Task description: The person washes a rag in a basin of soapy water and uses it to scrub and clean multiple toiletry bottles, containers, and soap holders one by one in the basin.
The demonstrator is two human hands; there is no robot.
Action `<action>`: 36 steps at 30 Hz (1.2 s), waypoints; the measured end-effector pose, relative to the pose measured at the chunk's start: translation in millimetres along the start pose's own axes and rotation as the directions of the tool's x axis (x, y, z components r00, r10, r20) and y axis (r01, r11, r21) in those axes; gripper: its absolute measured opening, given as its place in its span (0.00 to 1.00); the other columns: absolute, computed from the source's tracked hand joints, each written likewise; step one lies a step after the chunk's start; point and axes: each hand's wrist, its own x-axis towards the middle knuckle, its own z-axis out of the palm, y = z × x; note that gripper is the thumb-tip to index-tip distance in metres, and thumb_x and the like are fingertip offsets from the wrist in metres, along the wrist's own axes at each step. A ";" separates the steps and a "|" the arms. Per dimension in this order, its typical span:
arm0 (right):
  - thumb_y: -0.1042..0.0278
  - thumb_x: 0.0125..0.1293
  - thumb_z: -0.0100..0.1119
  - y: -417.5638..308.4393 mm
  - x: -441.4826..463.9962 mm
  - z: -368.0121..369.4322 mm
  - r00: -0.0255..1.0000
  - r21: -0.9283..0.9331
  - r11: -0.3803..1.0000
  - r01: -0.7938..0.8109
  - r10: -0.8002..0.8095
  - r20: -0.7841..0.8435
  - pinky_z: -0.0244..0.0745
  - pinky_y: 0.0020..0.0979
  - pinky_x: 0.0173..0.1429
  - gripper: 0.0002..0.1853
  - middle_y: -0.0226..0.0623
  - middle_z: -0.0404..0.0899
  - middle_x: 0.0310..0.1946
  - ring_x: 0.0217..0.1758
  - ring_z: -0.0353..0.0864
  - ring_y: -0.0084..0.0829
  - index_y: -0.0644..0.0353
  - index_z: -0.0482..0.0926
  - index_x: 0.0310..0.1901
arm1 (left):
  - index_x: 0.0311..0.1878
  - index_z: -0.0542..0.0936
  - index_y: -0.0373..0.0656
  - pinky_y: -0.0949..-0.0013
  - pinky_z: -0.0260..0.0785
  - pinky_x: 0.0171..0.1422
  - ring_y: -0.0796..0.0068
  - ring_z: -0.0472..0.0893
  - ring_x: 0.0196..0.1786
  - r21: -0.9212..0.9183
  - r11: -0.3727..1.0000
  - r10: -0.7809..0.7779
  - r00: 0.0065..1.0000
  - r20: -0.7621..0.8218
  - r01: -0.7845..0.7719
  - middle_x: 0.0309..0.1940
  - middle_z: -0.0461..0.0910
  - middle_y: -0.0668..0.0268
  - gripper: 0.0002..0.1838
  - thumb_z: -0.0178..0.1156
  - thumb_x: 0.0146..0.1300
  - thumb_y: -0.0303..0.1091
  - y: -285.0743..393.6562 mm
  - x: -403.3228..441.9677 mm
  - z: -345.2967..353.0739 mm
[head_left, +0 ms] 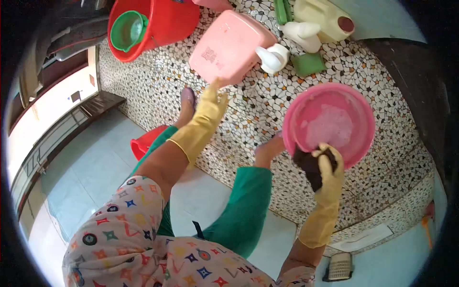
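Both hands wear yellow rubber gloves. My left hand (213, 105) is stretched out over the pebbled floor, its fingers apart, with the fingertips at the near edge of a pink plastic container (232, 45). My right hand (330, 162) grips a dark brown cloth (308, 167) at the near rim of a round pink basin (290, 119). Foamy water (334, 124) lies inside the basin. Part of the cloth hangs over the rim.
A red bucket (167, 28) holding a green dipper (128, 31) stands at the upper left. Behind the basin are a green sponge (309, 64), white bottles (273, 58) and a cream jug (322, 19). A red object (143, 142) lies by my left leg.
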 end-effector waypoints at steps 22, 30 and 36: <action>0.56 0.67 0.60 47.9 248.9 340.5 0.300 -0.776 -0.449 0.443 -0.741 0.600 0.62 0.56 0.70 0.25 0.54 0.75 0.59 0.62 0.73 0.56 0.62 0.78 0.61 | 0.86 0.47 0.48 0.63 0.56 0.84 0.52 0.66 0.79 -0.552 0.770 -0.321 0.942 0.097 0.319 0.82 0.59 0.54 0.42 0.51 0.78 0.52 -37.7 103.3 -60.4; 0.50 0.66 0.61 52.4 224.8 442.1 0.448 -0.640 -0.519 0.567 -0.457 0.768 0.71 0.46 0.58 0.19 0.46 0.79 0.45 0.54 0.77 0.48 0.60 0.81 0.44 | 0.70 0.72 0.47 0.42 0.67 0.74 0.55 0.73 0.70 -0.916 -0.153 -0.323 0.857 0.401 0.371 0.73 0.67 0.59 0.28 0.53 0.77 0.57 -32.9 102.6 -75.7; 0.61 0.60 0.65 108.4 200.3 391.6 0.061 -0.254 -0.465 0.848 -0.391 0.918 0.70 0.43 0.67 0.22 0.44 0.79 0.60 0.66 0.73 0.44 0.60 0.82 0.55 | 0.73 0.71 0.49 0.57 0.78 0.62 0.61 0.81 0.62 -0.907 -0.247 -0.308 0.860 0.407 0.341 0.64 0.79 0.61 0.28 0.51 0.79 0.55 -48.8 109.6 -61.3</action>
